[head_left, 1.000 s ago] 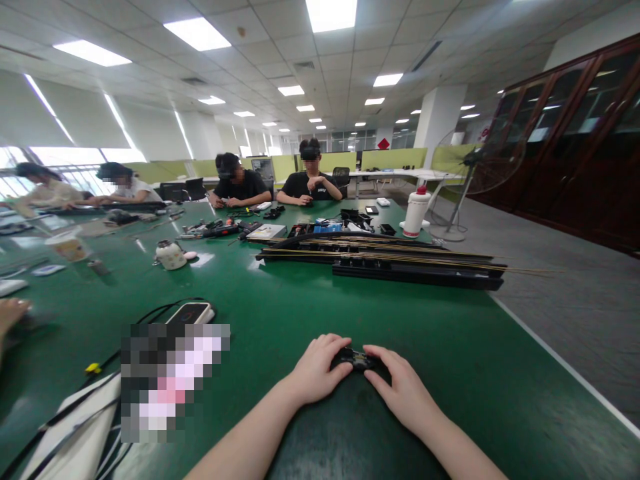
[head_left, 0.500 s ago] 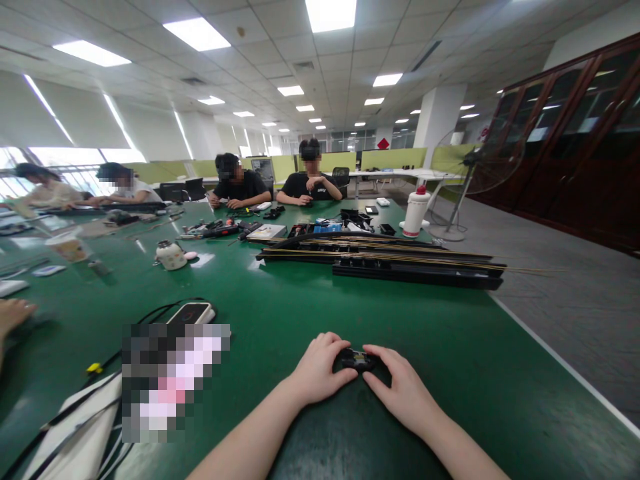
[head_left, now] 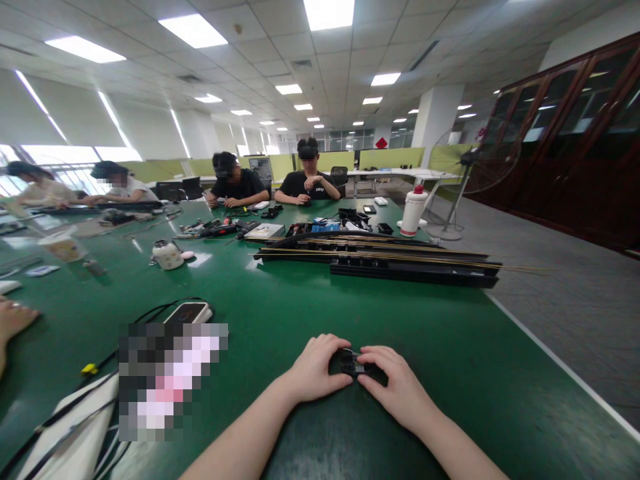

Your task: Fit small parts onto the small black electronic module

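Observation:
Between my two hands, just above or on the green table, is a small black part (head_left: 351, 365) with a lighter metallic piece in its middle; its exact kind is too small to make out. My left hand (head_left: 320, 368) curls around its left end, thumb at the near edge and fingers at the far edge. On the other end, my right hand (head_left: 393, 379) pinches it with thumb and forefinger, the forefinger reaching over its top. Parts of the piece are hidden by the fingers.
Long black rails (head_left: 415, 275) with thin brass rods lie across the table (head_left: 280, 307). A white bottle (head_left: 413, 212) with a red cap stands behind them. At left are a phone (head_left: 188, 312), cables and a small jar (head_left: 168, 255). Another person's hand (head_left: 15, 319) rests at the left edge.
My right fingers have shifted left and closed further over the black part. My left hand still grips its left end. The view has turned very slightly.

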